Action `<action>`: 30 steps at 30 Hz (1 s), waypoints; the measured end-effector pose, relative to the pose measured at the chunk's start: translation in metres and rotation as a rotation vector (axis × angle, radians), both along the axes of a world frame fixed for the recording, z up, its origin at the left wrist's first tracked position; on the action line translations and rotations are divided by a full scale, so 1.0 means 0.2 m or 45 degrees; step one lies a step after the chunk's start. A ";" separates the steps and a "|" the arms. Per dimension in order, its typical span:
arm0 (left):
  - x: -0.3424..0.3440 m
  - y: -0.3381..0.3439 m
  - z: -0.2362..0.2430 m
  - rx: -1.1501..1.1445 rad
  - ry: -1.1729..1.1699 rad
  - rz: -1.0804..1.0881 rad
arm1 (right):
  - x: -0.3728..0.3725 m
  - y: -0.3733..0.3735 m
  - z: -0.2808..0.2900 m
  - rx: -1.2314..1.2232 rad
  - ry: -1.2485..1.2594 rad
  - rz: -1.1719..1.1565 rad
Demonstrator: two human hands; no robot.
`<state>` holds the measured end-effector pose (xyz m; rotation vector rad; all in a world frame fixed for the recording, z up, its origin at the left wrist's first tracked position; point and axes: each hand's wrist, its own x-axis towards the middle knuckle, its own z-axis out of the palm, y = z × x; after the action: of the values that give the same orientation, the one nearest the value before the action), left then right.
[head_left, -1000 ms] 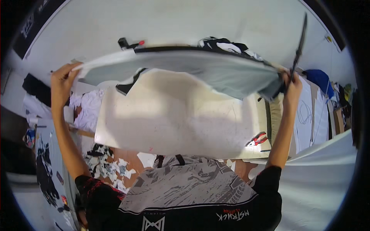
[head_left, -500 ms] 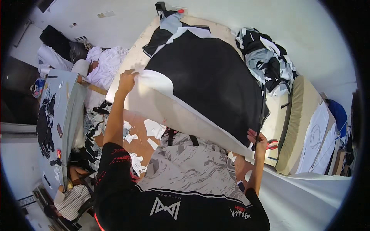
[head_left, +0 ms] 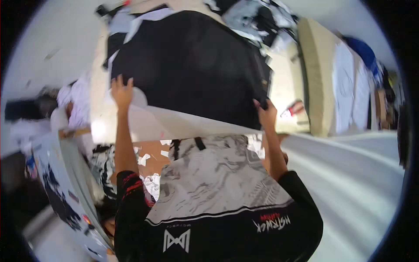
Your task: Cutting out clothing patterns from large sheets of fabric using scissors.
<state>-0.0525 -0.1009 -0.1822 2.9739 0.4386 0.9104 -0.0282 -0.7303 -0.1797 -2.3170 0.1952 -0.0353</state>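
Note:
A wide sheet of black fabric with a curved far edge lies on the pale table, a white layer showing along its near side. My left hand rests on the near left part of these layers, fingers spread, holding nothing. At the fabric's right side, my right hand has its fingers closed round a long narrow dark thing, which runs away from me along the fabric's edge. Blur hides what kind it is. A red-handled hand tool lies to the right of this hand.
Grey and black fabric pieces are heaped at the far right. A beige padded piece stands along the table's right side. Left is a grey-topped table bearing dark scraps. White scraps litter the brown floor, and white cloth spreads at lower right.
My view has swung, shifting the table up and left in the picture. My left hand, earlier with fingers bent at the white layer's edge, now lies spread. My right hand stays at the fabric's right side.

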 end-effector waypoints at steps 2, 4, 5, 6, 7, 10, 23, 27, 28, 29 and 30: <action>0.05 -0.02 -0.04 0.086 -0.033 -0.013 | -0.08 0.01 0.07 -0.062 0.219 -0.073; 0.11 -0.07 -0.06 0.078 0.098 0.009 | -0.17 0.05 0.01 -0.086 0.103 -0.144; 0.09 0.04 -0.09 0.050 0.054 -0.060 | -0.20 0.11 0.02 -0.057 0.158 -0.137; 0.10 0.08 -0.11 0.029 0.066 -0.103 | -0.19 0.13 0.04 -0.047 0.203 -0.141; 0.13 0.08 -0.11 0.117 0.143 -0.107 | -0.20 0.14 0.02 -0.075 0.105 -0.161; 0.22 -0.03 -0.08 0.027 0.362 0.004 | -0.22 0.20 0.00 -0.133 0.006 -0.217; 0.59 -0.16 -0.04 0.131 0.187 -0.149 | -0.27 0.17 0.00 -0.194 0.043 -0.258; 0.54 -0.07 -0.21 0.035 0.183 0.006 | -0.26 0.18 -0.11 -0.256 -0.003 -0.201; 0.55 -0.08 -0.23 0.034 0.173 0.037 | -0.29 0.17 -0.12 -0.280 -0.019 -0.204; 0.57 -0.07 -0.22 0.013 0.191 0.008 | -0.30 0.16 -0.13 -0.239 -0.055 -0.200; 0.58 -0.06 -0.21 -0.009 0.209 -0.024 | -0.30 0.15 -0.15 -0.200 -0.089 -0.197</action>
<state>0.0628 -0.1131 -0.2234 3.0530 0.4133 0.6641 -0.0879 -0.6999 -0.2091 -2.4475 0.3469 -0.2159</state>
